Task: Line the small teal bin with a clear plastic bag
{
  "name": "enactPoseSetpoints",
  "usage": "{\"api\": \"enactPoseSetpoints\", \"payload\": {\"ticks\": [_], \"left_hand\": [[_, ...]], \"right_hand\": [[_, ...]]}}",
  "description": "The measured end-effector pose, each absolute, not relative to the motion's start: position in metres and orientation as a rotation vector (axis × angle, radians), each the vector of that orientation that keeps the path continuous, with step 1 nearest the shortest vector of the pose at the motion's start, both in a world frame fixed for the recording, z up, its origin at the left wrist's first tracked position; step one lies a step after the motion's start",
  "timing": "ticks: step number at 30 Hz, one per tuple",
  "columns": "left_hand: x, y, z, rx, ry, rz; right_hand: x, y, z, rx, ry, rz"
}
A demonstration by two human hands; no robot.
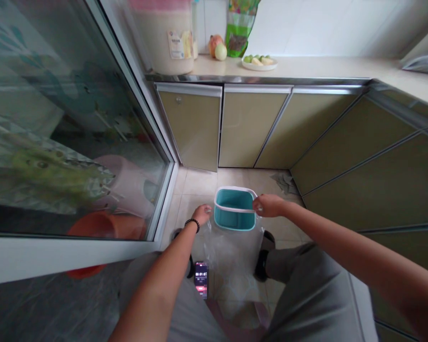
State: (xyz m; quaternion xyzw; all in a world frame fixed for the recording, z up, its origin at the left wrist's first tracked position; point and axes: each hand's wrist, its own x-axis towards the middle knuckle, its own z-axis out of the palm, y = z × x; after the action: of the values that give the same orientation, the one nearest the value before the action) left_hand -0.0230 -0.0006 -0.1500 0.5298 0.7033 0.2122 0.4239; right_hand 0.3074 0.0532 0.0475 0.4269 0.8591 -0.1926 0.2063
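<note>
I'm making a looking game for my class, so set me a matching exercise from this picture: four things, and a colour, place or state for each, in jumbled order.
Things
1. Bin
2. Phone
3. Right hand
4. Plate

Descriptions
A. On the counter, with fruit on it
B. Teal inside
C. Closed on a pale ring
D. Dark, with white digits lit up

Right pairs: 1-B, 2-D, 3-C, 4-A

1 teal bin upright on floor, pale ring atop, clear plastic bag beside.
</note>
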Motion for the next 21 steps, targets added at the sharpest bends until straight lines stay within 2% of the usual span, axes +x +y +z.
{"api": "enactPoseSetpoints", "payload": {"ticks": [4, 8, 13, 21], "left_hand": [[-0.019, -0.005, -0.152, 1.378, 1.772, 0.540], [-0.014, -0.010, -0.156, 1.437, 1.777, 0.493], [-0.010, -0.013, -0.159, 1.379, 1.769, 0.445], [-0.007, -0.014, -0.153, 1.315, 1.770, 0.426]], "right_hand": [[0.308, 0.108, 0.080, 1.285, 2.501, -0.676], [0.309, 0.159, 0.090, 1.698, 2.470, -0.670], [0.305, 0.194, 0.083, 2.207, 2.378, -0.607], [0.292, 0.202, 0.061, 2.509, 2.398, -0.669]]}}
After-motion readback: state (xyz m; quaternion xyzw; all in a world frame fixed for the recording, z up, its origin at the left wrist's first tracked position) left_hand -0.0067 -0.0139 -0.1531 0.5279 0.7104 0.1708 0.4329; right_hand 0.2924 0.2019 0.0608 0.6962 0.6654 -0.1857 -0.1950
